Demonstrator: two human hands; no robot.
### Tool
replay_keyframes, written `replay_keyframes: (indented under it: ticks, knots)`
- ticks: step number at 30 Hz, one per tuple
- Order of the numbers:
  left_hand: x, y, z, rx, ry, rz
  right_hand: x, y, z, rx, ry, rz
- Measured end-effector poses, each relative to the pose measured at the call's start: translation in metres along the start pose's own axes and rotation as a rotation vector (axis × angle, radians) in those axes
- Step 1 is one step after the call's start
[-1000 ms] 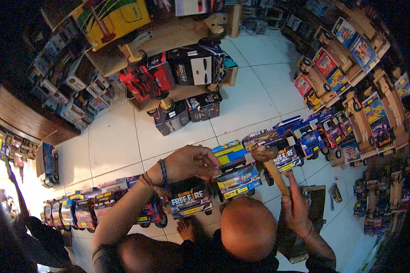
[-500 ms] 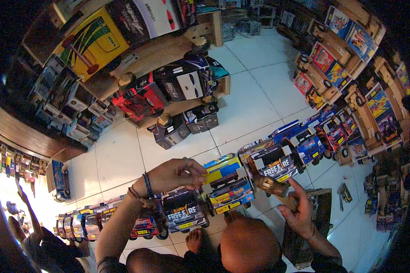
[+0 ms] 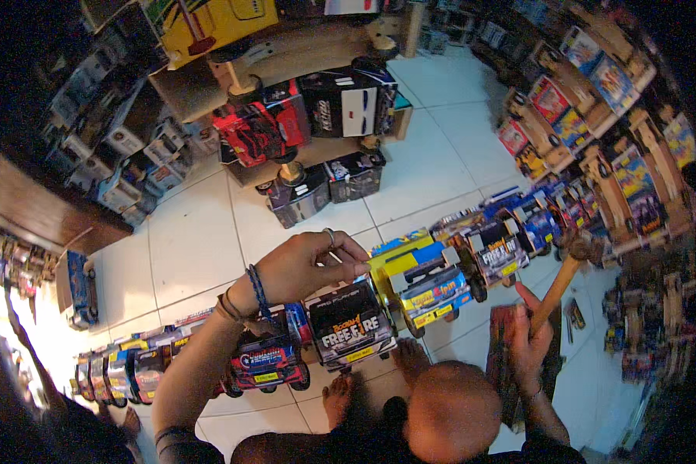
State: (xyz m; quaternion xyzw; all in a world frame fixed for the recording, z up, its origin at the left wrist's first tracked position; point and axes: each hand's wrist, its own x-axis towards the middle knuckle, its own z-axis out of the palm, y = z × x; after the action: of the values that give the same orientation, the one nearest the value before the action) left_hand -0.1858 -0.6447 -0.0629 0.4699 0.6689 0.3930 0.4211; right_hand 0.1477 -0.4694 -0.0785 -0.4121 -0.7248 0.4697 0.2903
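A row of printed toy trucks runs across the floor in front of me. My left hand [image 3: 309, 267] hovers at the yellow and blue toy truck [image 3: 424, 288], thumb and fingertips pinched together at its left end. Whatever sits in that pinch is too small to make out. Below this wrist stands a black toy truck [image 3: 349, 325]. My right hand [image 3: 530, 348] grips the wooden handle of a hammer [image 3: 558, 284], its head raised and tilted to the right of a white-and-black toy truck [image 3: 496, 251].
Large toy trucks, one of them red [image 3: 263, 127], lie stacked beyond the row. Wooden toy trucks [image 3: 572, 116] are piled at the right. A dark wooden stool [image 3: 506, 329] stands beside my right hand, with a small tool [image 3: 574, 319] on the tiles. Another person [image 3: 62, 417] is at far left.
The hammer has swung up and right, away from the trucks. My left hand, still pinched, has shifted slightly up and right along with the row in view.
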Motion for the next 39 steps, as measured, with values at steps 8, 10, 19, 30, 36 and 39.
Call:
replay_keyframes:
  ticks: [8,10,19,30,36,39]
  knots:
    - [0.016,0.013,0.01,-0.091,-0.205,0.2,-0.073,0.078,-0.06,-0.312,0.151,-0.043]
    - [0.022,0.025,0.018,-0.028,-0.251,0.114,-0.098,0.115,-0.077,-0.563,0.175,0.074]
    - [0.032,0.073,0.038,0.025,-0.387,0.136,-0.134,0.213,-0.105,-1.052,0.197,0.368]
    - [0.036,0.055,0.05,0.157,-0.166,0.161,-0.143,0.184,-0.106,-0.82,0.048,0.011]
    - [0.054,0.071,0.089,0.304,-0.036,0.261,-0.123,0.184,-0.087,-0.794,-0.212,-0.171]
    - [0.075,0.081,0.111,0.397,-0.011,0.246,-0.115,0.186,-0.082,-0.805,-0.308,-0.237]
